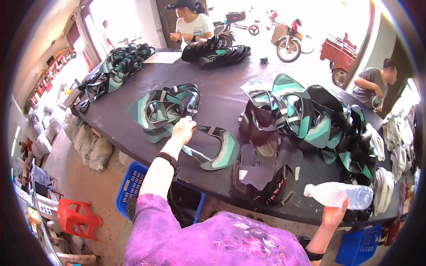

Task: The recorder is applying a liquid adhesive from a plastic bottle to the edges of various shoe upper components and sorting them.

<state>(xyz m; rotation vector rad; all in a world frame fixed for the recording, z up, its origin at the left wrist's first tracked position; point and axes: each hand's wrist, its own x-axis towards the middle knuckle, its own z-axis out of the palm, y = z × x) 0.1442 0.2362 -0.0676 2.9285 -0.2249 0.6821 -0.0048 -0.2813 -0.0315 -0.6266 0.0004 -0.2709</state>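
Observation:
My left hand [184, 129] reaches over the table with curled fingers, closed at the end of a curved black, teal and white shoe upper [222, 150]. Just beyond that hand lies a loose pile of similar shoe uppers [153, 108]. At the front right, my right hand [334, 215] is wrapped round a clear plastic bottle [360, 196], which lies tilted nearly sideways. Its contents look whitish toward the left end. Left of the bottle are dark shoe pieces [257, 166], and a large heap of teal and black uppers [306, 115] sits behind them.
More uppers are heaped at the far left [120, 66] and far middle [217, 53] of the dark table [213, 88]. Blue baskets [129, 186] stand below its front edge, near a red stool [77, 217]. One person [195, 24] stands across the table, another [375, 84] at right.

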